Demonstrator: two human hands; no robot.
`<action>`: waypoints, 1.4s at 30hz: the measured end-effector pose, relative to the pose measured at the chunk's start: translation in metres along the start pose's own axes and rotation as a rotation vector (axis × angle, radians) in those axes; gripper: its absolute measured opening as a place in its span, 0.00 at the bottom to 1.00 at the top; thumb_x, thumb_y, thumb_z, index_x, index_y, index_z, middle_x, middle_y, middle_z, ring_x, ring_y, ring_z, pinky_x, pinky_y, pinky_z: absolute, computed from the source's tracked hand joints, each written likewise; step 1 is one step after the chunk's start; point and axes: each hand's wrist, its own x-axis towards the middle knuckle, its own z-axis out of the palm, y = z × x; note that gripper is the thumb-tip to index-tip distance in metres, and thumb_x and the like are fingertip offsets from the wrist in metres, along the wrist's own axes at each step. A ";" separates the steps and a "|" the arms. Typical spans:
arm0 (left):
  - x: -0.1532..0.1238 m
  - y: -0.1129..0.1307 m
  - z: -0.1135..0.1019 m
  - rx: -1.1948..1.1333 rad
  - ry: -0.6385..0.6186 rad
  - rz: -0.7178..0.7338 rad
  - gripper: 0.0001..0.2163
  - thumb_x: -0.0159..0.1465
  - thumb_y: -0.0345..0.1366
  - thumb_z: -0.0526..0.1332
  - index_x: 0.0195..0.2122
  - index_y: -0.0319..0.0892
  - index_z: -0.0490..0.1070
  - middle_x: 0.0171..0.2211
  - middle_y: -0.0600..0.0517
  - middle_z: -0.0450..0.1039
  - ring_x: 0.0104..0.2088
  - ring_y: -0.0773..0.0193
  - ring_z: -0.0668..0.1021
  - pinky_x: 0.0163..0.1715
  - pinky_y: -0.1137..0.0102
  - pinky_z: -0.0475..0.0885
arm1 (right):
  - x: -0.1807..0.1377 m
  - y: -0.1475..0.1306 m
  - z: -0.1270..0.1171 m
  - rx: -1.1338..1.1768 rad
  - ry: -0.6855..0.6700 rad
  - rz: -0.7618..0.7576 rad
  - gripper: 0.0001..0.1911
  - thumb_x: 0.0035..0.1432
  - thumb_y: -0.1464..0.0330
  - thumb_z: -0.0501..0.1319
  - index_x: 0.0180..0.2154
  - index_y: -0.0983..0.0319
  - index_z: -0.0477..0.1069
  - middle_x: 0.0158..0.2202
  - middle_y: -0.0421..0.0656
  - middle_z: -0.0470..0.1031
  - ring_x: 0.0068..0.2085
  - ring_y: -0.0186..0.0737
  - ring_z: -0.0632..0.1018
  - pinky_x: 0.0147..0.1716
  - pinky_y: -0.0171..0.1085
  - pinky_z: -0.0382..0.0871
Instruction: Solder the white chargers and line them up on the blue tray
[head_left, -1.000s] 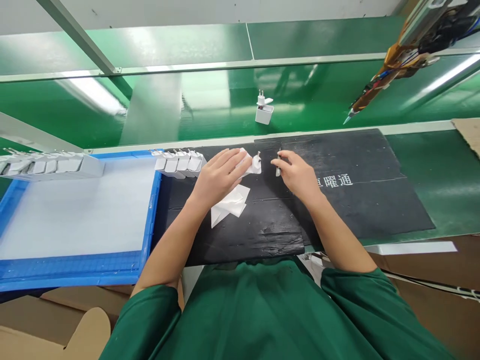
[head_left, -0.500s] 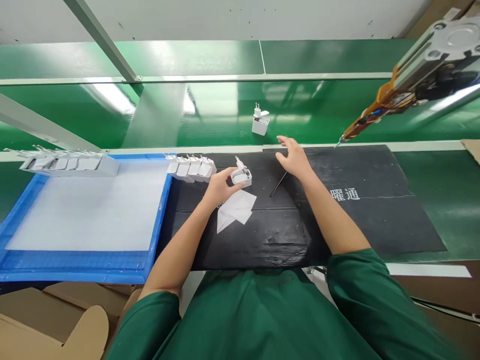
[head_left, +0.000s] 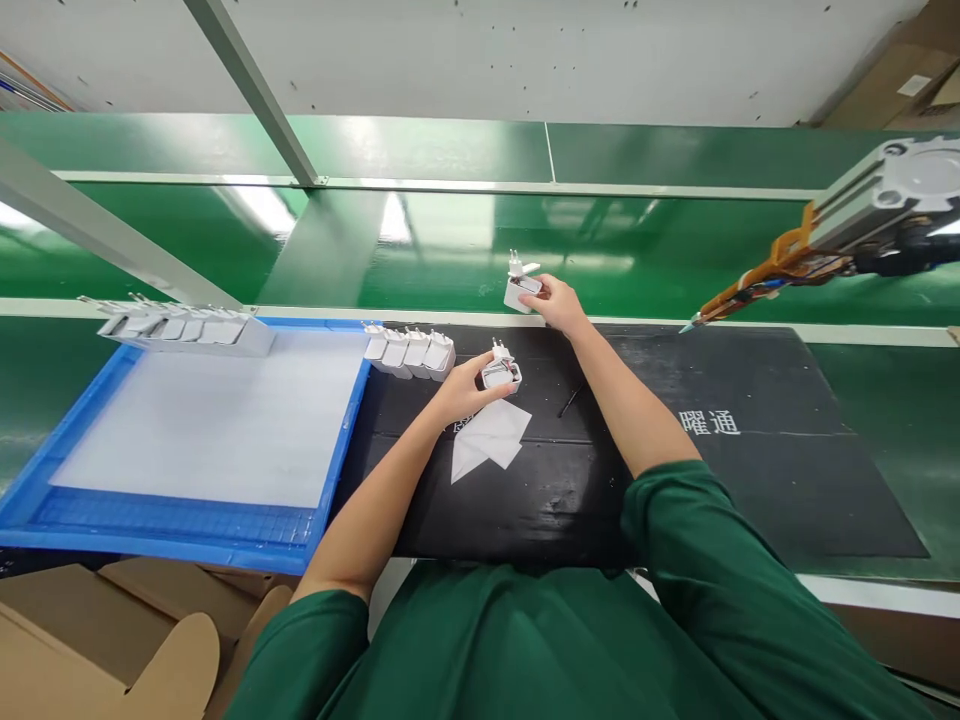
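My left hand [head_left: 459, 393] is closed round a white plug-in power adapter [head_left: 501, 377], its casing open at the top with parts and two prongs showing. It stays low over the black mat [head_left: 570, 500]. On the green belt's near side, my right hand [head_left: 559, 303] grips a second open power adapter [head_left: 517, 293], thumb at the front and fingers behind. White paper sheets [head_left: 491, 437] lie just below my left hand. Left of that hand, several white adapters [head_left: 409, 352] stand in a row. A thin black tool [head_left: 570, 402] rests on the mat.
At the left is a blue tray [head_left: 187, 553] with a white liner and another row of adapters [head_left: 187, 328] at its back. An orange-tipped tool on a metal arm [head_left: 757, 275] hangs at the right. A post [head_left: 255, 90] rises at the back left.
My right hand has moved left from above the mat and closed on the adapter at the belt. My left hand keeps hold of its adapter. The whole view has shifted a little.
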 end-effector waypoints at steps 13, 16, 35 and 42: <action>0.009 0.007 0.016 0.149 0.194 0.139 0.20 0.65 0.31 0.54 0.58 0.38 0.65 0.46 0.45 0.78 0.47 0.59 0.76 0.52 0.62 0.70 | -0.141 0.026 -0.041 -0.214 0.022 -0.126 0.22 0.56 0.57 0.61 0.49 0.61 0.74 0.40 0.46 0.82 0.30 0.43 0.77 0.34 0.40 0.70; 0.000 0.009 0.009 0.386 0.162 0.245 0.24 0.67 0.34 0.54 0.65 0.40 0.60 0.51 0.46 0.76 0.50 0.57 0.73 0.56 0.58 0.65 | -0.141 0.028 -0.039 -0.183 0.040 -0.144 0.22 0.56 0.57 0.60 0.49 0.62 0.74 0.40 0.47 0.82 0.32 0.44 0.78 0.35 0.40 0.70; 0.002 0.011 0.015 0.789 0.084 0.093 0.25 0.66 0.44 0.60 0.62 0.42 0.61 0.43 0.45 0.77 0.47 0.51 0.78 0.41 0.65 0.71 | -0.144 0.033 -0.036 -0.126 0.047 -0.199 0.21 0.57 0.57 0.60 0.49 0.61 0.73 0.41 0.47 0.82 0.34 0.46 0.79 0.36 0.42 0.71; -0.003 0.009 0.026 0.840 0.282 0.152 0.21 0.67 0.48 0.58 0.54 0.39 0.69 0.53 0.36 0.74 0.58 0.43 0.72 0.56 0.51 0.65 | -0.144 0.035 -0.037 -0.160 0.060 -0.225 0.21 0.58 0.56 0.59 0.49 0.60 0.73 0.42 0.48 0.82 0.36 0.49 0.81 0.37 0.44 0.73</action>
